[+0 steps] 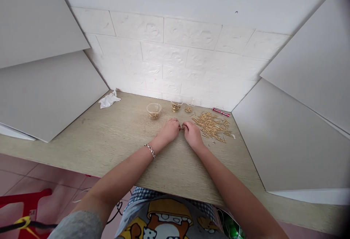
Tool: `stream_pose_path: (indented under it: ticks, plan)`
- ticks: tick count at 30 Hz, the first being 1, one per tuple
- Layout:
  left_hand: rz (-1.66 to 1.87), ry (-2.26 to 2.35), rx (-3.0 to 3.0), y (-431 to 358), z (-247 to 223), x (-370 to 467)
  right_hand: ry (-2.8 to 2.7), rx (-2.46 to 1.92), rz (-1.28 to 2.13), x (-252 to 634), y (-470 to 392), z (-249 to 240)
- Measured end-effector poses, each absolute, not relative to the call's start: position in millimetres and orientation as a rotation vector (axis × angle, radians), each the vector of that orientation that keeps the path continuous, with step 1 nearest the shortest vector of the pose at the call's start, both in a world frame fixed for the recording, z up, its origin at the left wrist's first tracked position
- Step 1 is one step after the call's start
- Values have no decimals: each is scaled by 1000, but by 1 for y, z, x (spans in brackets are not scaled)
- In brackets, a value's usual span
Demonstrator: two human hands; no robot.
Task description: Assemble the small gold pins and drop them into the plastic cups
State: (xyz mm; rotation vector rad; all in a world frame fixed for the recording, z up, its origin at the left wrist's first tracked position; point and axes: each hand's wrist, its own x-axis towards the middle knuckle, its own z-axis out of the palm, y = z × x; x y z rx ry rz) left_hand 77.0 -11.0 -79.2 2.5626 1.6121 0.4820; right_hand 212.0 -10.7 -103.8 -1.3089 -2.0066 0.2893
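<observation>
My left hand (171, 129) and my right hand (191, 134) meet over the middle of the table, fingertips pinched close together. A tiny gold-coloured piece (182, 127) shows between them, too small to name, and most of it is hidden by the fingers. Just right of my right hand lies a loose pile of thin gold-coloured rods (212, 125). Beyond my hands stand clear plastic cups holding small gold parts: one cup (154, 111) to the left, another cup (176, 105) straight ahead, and a third cup (188, 108) beside it.
Red tubes (221, 112) lie by the wall behind the rods. A crumpled white tissue (109, 100) is at the back left of the wooden table (109, 133). Grey panels (57, 97) lean on the left, and more panels (303, 133) on the right. A red stool (28, 210) stands below.
</observation>
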Motion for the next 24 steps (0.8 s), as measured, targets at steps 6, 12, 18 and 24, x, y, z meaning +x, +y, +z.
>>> stream_pose_path:
  ticks: [6,12,18,24]
  plan:
    - [464,1622,2565,-11,-80,77,-2033,-1318,288,212,-10,-104]
    - [486,1614,2573,-11,-81,77,-2021,-1312,296,212,-12,-104]
    - [516,1618,2529,-10,-83,76,-1827,-1312,386,212,-13,-103]
    - [567,1587,2514,-10,-88,72,-1635,-1344,554,215,-6,-110]
